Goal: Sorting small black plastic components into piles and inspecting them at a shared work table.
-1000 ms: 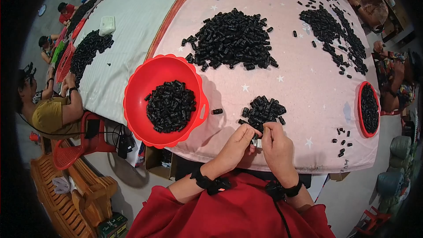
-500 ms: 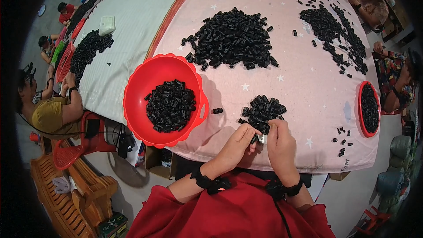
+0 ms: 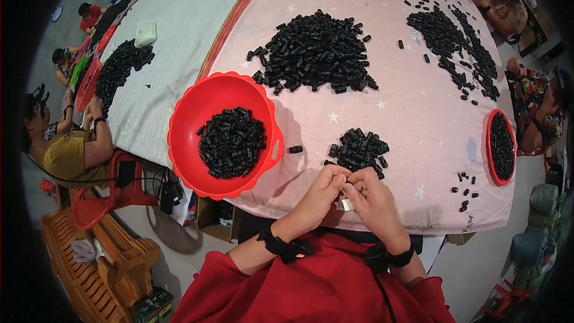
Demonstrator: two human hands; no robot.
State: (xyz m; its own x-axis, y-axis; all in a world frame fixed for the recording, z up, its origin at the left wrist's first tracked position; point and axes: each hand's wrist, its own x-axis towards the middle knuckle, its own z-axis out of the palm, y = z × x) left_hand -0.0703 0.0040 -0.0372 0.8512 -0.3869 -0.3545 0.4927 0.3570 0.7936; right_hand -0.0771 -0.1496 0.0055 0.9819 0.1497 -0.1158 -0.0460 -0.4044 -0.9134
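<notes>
Right at the near table edge, a small pale part sits pinched between the fingertips of the left hand and the right hand, both curled tight around it; it may be metal, though it is too small to tell. Just beyond lies a small pile of black pieces, within easy reach. Left of it stands a red bowl holding more, and farther off a large black heap spreads on the pink cloth.
</notes>
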